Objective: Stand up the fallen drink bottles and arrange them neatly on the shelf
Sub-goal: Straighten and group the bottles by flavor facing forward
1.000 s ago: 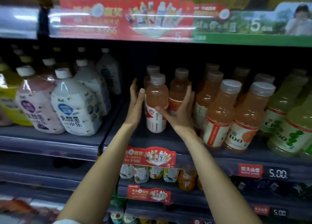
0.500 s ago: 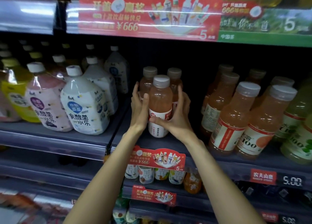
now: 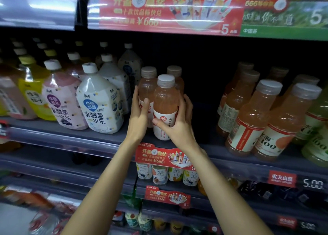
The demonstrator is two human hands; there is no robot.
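Observation:
Three pale orange drink bottles with white caps stand close together on the grey shelf [image 3: 92,137]. The front bottle [image 3: 166,100] is upright, and my right hand [image 3: 177,126] grips its lower label from the right with the thumb across the front. My left hand [image 3: 140,117] wraps the rear left bottle [image 3: 147,87] from the left side, thumb lying on its label. The third bottle [image 3: 174,73] stands behind, mostly hidden. A dark gap lies to the right of this group.
White and pink yoghurt-drink bottles [image 3: 99,103] crowd the shelf just left of my hands. Larger orange bottles [image 3: 255,117] lean forward at the right, greenish ones beyond them. A red promo sign [image 3: 170,11] hangs above; price tags and lower shelves with small bottles sit below.
Both hands have closed in around the orange bottles, pressing them together into a tight cluster further left. The camera view has shifted closer and to the left.

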